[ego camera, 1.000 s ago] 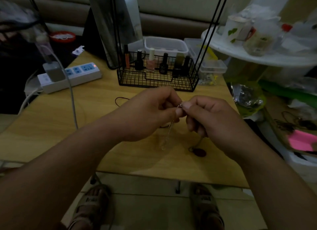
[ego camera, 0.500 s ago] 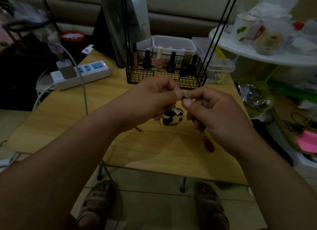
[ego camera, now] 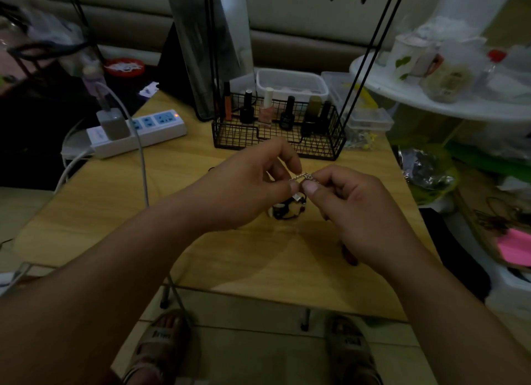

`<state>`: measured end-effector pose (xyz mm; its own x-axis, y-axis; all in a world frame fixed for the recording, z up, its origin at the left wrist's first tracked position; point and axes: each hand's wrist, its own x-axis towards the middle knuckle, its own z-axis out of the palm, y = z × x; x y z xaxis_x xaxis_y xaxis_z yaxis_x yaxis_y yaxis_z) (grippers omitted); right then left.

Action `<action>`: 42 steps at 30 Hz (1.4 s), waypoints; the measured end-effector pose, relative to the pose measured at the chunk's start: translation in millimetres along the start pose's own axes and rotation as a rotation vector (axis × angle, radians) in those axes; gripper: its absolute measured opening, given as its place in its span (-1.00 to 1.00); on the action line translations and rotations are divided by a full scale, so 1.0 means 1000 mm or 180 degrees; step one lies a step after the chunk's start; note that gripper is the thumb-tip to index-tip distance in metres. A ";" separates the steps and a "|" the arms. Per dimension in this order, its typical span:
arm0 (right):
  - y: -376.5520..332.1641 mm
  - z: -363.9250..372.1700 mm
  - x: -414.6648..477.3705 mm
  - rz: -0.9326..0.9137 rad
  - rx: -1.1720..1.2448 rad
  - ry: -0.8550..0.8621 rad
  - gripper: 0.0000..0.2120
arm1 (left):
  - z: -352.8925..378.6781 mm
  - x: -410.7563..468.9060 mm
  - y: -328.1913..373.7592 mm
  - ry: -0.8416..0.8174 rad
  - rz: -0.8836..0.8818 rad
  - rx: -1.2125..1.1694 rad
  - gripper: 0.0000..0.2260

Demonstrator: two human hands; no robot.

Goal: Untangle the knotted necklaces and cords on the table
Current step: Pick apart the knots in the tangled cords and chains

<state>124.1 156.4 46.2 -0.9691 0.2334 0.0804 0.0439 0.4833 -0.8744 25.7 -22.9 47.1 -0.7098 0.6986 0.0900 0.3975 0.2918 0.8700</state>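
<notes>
A thin silver chain necklace (ego camera: 304, 177) is pinched between the fingertips of my left hand (ego camera: 253, 186) and my right hand (ego camera: 353, 212), held just above the wooden table (ego camera: 201, 241). Only a short knotted stretch shows between the thumbs and forefingers; the remainder is hidden by my hands. On the table below them lies a small bundle of black cord with pale beads (ego camera: 287, 209). A dark oval pendant (ego camera: 351, 257) peeks out under my right wrist.
A black wire basket (ego camera: 275, 137) of nail polish bottles stands behind my hands. A white power strip (ego camera: 138, 133) with a charger and cable lies at the back left. Clear plastic boxes (ego camera: 290, 82) sit behind the basket. A cluttered white shelf (ego camera: 448, 108) is on the right.
The view has shifted so the table sits lower. The dangling chain seen one second ago is now gathered up between my fingertips, and the black cord bundle has come into sight below my hands.
</notes>
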 end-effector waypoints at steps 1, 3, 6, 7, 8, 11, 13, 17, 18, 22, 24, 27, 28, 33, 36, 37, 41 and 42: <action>0.000 0.001 0.000 -0.0004 -0.0028 -0.0038 -0.85 | 0.001 0.000 -0.001 -0.0001 0.0034 0.0048 -0.85; -0.001 0.002 0.000 -0.0029 -0.0108 -0.0110 -0.83 | 0.002 -0.001 -0.003 0.0005 0.0095 0.0153 -0.89; 0.000 0.004 0.000 -0.0054 -0.0263 -0.0170 -0.81 | 0.005 0.000 -0.007 0.0041 0.0178 0.0310 -0.93; 0.000 0.004 0.000 -0.0063 -0.0285 -0.0183 -0.80 | 0.005 0.000 -0.007 0.0057 0.0194 0.0355 -0.94; 0.001 0.004 -0.001 -0.0070 -0.0299 -0.0188 -0.79 | 0.005 0.000 -0.008 0.0074 0.0210 0.0398 -0.95; 0.003 0.006 -0.001 -0.0111 -0.0348 -0.0094 -0.84 | 0.005 0.000 -0.007 0.0106 0.0248 0.0463 -0.97; 0.003 0.007 -0.001 -0.0139 -0.0319 0.0035 -0.93 | 0.005 0.000 -0.008 0.0138 0.0240 0.0494 -0.98; 0.001 0.005 -0.001 -0.0238 -0.0368 0.0130 -0.93 | 0.005 0.000 -0.007 0.0129 0.0229 0.0561 -0.98; 0.000 0.003 -0.001 -0.0227 -0.0332 0.0156 -0.91 | 0.004 -0.001 -0.007 0.0156 0.0226 0.0498 -0.97; -0.001 0.000 0.004 -0.0113 -0.0009 0.0429 -0.91 | 0.000 -0.001 -0.001 0.0447 0.0415 0.0285 -0.87; 0.000 0.001 0.006 -0.0111 0.0085 0.0524 -0.90 | -0.001 -0.001 0.001 0.0486 0.0439 0.0330 -0.86; 0.001 0.005 0.006 -0.0159 0.0099 0.0591 -0.88 | 0.004 0.000 -0.001 0.0328 0.0297 0.0429 -0.87; 0.001 0.007 0.005 -0.0208 0.0016 0.0576 -0.87 | 0.007 0.001 -0.002 0.0279 0.0242 0.0422 -0.90; 0.002 0.011 0.002 -0.0415 -0.0414 0.0497 -0.85 | 0.010 0.003 -0.004 0.0260 0.0219 0.0448 -0.86; 0.004 0.010 0.002 -0.0513 -0.0534 0.0476 -0.88 | 0.008 0.003 -0.005 0.0282 0.0232 0.0586 -0.86; 0.004 0.010 0.002 -0.0555 -0.0574 0.0464 -0.88 | 0.009 0.003 -0.005 0.0306 0.0242 0.0629 -0.86; 0.007 0.011 0.000 -0.0704 -0.0843 0.0435 -0.89 | 0.013 0.000 -0.005 0.0381 0.0293 0.0754 -0.87; 0.007 0.012 -0.001 -0.0756 -0.0952 0.0444 -0.89 | 0.014 0.000 -0.006 0.0382 0.0309 0.0784 -0.87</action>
<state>122.1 150.0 34.2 -0.9194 0.1879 0.3455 -0.0886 0.7568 -0.6476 31.4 -15.7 35.5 -0.7195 0.6531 0.2365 0.5857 0.3875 0.7119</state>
